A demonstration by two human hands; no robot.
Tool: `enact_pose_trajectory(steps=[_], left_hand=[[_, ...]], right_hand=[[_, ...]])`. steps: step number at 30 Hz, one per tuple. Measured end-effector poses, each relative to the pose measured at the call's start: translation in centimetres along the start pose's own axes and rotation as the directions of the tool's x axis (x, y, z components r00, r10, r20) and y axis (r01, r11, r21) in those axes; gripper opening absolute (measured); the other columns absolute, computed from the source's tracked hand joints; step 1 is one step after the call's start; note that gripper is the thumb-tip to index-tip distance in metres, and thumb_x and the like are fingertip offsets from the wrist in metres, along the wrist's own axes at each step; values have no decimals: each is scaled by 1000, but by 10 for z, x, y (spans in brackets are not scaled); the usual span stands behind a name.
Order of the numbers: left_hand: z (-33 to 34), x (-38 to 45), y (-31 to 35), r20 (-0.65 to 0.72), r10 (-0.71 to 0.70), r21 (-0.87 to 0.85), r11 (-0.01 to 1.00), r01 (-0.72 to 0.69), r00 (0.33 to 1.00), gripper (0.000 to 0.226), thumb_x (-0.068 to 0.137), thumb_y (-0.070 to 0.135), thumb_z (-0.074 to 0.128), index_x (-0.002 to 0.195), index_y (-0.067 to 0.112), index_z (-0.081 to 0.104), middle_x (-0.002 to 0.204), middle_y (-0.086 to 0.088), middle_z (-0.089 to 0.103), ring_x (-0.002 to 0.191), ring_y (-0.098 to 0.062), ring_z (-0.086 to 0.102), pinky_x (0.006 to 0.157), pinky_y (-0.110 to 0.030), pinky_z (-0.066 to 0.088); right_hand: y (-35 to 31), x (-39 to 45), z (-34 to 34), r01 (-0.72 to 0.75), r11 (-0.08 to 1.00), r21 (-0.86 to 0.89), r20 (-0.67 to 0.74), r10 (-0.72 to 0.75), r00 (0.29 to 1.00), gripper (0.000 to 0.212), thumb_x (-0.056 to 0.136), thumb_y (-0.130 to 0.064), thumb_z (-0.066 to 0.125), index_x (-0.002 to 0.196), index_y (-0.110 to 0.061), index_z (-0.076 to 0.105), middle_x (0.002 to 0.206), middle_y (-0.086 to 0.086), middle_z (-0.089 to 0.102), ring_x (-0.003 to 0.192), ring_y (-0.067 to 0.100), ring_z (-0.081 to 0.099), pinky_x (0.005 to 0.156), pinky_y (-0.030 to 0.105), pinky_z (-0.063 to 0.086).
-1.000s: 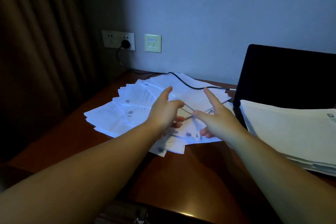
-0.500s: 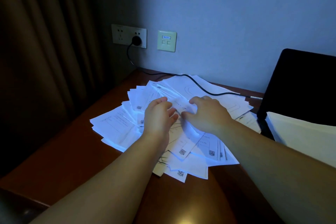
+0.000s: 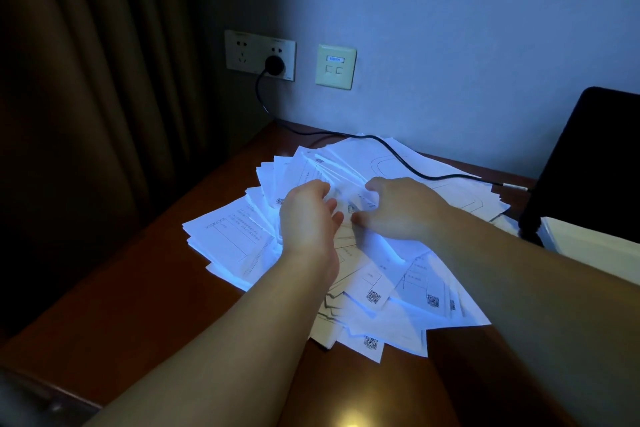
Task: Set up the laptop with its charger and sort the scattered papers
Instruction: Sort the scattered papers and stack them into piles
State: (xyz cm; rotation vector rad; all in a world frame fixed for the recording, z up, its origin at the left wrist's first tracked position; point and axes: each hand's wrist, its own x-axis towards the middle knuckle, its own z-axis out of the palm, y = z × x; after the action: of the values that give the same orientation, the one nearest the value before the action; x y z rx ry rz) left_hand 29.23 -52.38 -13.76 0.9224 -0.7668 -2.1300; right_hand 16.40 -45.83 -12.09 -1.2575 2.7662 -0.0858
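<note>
Here —
Papers (image 3: 228, 239): loose fan spread mid-desk (image 3: 121, 315), toward back edge.
Left hand (image 3: 308, 218): fingers curled into sheets, gripping some.
Right hand (image 3: 398, 208): likewise, clutching sheets.
Charger cable (image 3: 398, 156): plugged at wall socket (image 3: 259, 54) — runs over papers to laptop (image 3: 588, 166), desk's right edge.

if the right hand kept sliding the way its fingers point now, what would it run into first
The right hand points leftward across the scattered papers, toward the left hand. The left hand's fingers look like the first thing it would meet, almost at once. Depth between them is hard to judge from this one view.
</note>
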Motion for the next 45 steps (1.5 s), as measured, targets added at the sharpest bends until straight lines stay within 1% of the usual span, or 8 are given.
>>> enact_pose_trajectory(steps=[8, 11, 14, 33, 35, 38, 40, 45], left_hand=[[2, -3, 2, 6, 19, 45, 999, -19, 1000, 19, 100, 9, 51, 85, 14, 62, 98, -1, 61, 100, -20, 69, 88, -34, 58], [2, -3, 3, 8, 15, 61, 998, -16, 1000, 19, 99, 9, 51, 84, 13, 61, 98, -2, 62, 99, -20, 70, 92, -36, 58], [2, -3, 3, 11, 5, 70, 998, -6, 1000, 20, 98, 8, 51, 79, 13, 57, 98, -3, 59, 98, -19, 70, 94, -39, 57], [3, -6, -5, 162, -172, 105, 982, 156, 972, 15, 101, 10, 48, 107, 2, 58, 121, -22, 68, 102, -35, 71, 94, -50, 59], [3, -6, -6, 185, -181, 109, 981, 163, 966, 23, 101, 11, 48, 113, -2, 62, 107, -23, 74, 90, -36, 71, 89, -52, 60], [3, -10, -5, 144, -170, 143, 978, 150, 975, 16, 102, 10, 50, 92, 2, 59, 60, -10, 66, 67, -30, 64, 80, -50, 61], [4, -14, -4, 108, -144, 181, 976, 123, 984, 9, 101, 9, 51, 94, 5, 57, 51, -7, 61, 60, -28, 62, 80, -49, 62], [1, -20, -9, 20, -44, 260, 965, 37, 999, 7, 97, 4, 50, 98, 11, 51, 36, 6, 45, 29, -12, 45, 43, -19, 40]], right_hand=[[-2, -1, -7, 0, 1000, -17, 46, 1, 999, 45, 88, -45, 63, 125, -20, 60, 121, 5, 62, 102, 25, 61, 88, 34, 54], [-4, 1, -6, 5, 999, -32, 18, -5, 1000, 20, 86, -33, 61, 94, -15, 65, 92, 4, 62, 78, 24, 59, 65, 27, 49], [-4, 3, -2, 24, 999, -45, -35, -26, 999, 32, 87, -19, 53, 61, -15, 34, 61, 2, 34, 56, 22, 30, 49, 26, 21], [-2, -41, 0, 76, 997, 10, -156, -73, 985, 34, 100, -15, 40, 67, -13, 34, 68, 5, 44, 69, 30, 47, 49, 33, 23], [-6, -54, -1, 92, 996, 14, -148, -89, 985, 32, 100, -15, 40, 68, -13, 36, 70, 6, 47, 70, 32, 49, 49, 34, 25], [-13, -74, -2, 137, 990, -38, -109, -140, 984, 33, 100, -11, 42, 68, -13, 33, 68, 4, 42, 67, 28, 45, 48, 31, 23], [-17, -87, -3, 156, 986, -55, -94, -161, 982, 34, 100, -9, 42, 68, -14, 32, 68, 2, 40, 65, 24, 42, 47, 29, 23], [-18, -109, 1, 185, 977, 104, -112, -173, 978, 30, 100, -20, 43, 70, -16, 42, 68, 3, 50, 63, 22, 48, 50, 33, 34]])
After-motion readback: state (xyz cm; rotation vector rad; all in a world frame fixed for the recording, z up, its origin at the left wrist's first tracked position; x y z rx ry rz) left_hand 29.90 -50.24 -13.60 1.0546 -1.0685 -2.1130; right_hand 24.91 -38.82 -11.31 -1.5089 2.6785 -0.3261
